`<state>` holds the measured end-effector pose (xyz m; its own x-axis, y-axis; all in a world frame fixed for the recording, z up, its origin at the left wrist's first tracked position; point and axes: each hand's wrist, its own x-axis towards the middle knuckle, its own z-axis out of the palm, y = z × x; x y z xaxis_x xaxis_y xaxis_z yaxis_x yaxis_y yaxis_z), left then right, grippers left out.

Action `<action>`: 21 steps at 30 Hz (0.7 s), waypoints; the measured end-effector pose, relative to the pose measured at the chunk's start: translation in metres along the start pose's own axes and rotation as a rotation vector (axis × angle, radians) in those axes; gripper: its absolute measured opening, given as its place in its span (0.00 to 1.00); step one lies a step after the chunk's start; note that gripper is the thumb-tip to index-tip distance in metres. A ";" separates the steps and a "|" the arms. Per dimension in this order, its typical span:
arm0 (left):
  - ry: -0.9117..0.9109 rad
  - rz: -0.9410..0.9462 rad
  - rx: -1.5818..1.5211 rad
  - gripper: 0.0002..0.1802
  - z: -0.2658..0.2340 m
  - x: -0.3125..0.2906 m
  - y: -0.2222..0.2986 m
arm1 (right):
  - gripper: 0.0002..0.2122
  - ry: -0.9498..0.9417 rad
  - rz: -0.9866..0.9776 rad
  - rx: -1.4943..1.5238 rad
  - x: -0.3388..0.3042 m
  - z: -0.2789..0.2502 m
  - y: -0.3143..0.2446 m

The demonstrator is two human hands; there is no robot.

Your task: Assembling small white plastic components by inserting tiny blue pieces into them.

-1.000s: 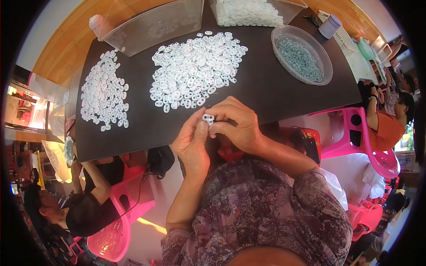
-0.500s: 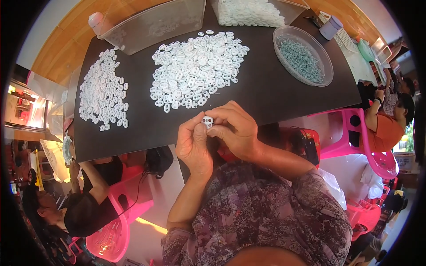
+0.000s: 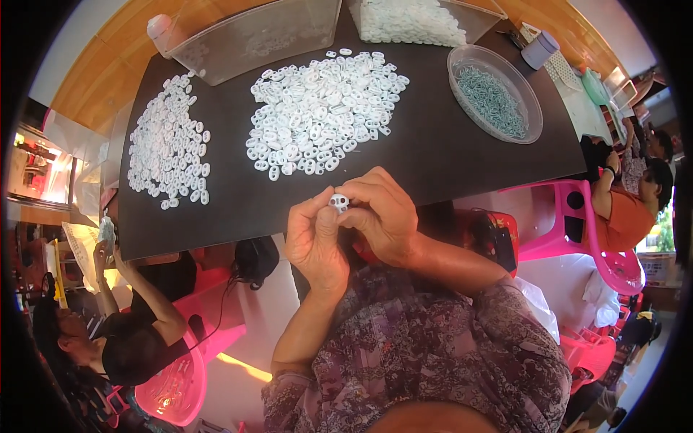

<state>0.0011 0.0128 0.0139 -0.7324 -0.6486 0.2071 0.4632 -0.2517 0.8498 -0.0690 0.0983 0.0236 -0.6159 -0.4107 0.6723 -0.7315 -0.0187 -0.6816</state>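
Observation:
Just over the table's near edge, both my hands close around one small white plastic cord lock with two dark holes. My left hand pinches it between thumb and fingers from the left. From the right, my right hand grips it with a bent thumb and forefinger. Fingertips cover its sides. Beyond my hands lies a large heap of white two-holed oval pieces. A smaller heap of similar pieces is spread at the left.
A round clear dish holds many thin grey-green metal parts, too small to tell apart. Two clear plastic bins stand at the dark table's far edge. Another person sits at left. A pink chair stands at right.
The cord lock has turned slightly between my fingers, both hands staying nearly in place. At the left, the other person's arms have moved. The view has shifted a little.

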 end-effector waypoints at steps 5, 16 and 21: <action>0.020 0.062 0.072 0.10 0.001 -0.003 -0.005 | 0.13 0.049 -0.189 -0.088 -0.001 0.004 0.004; 0.025 0.165 0.114 0.08 0.002 -0.007 -0.012 | 0.10 0.087 -0.265 -0.105 -0.005 0.009 0.006; -0.026 0.226 0.211 0.08 -0.003 -0.003 -0.022 | 0.10 0.083 -0.256 -0.116 -0.007 0.010 0.010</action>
<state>-0.0053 0.0181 -0.0073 -0.6361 -0.6519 0.4127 0.5041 0.0538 0.8620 -0.0691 0.0918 0.0094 -0.4250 -0.3301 0.8429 -0.8920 -0.0061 -0.4521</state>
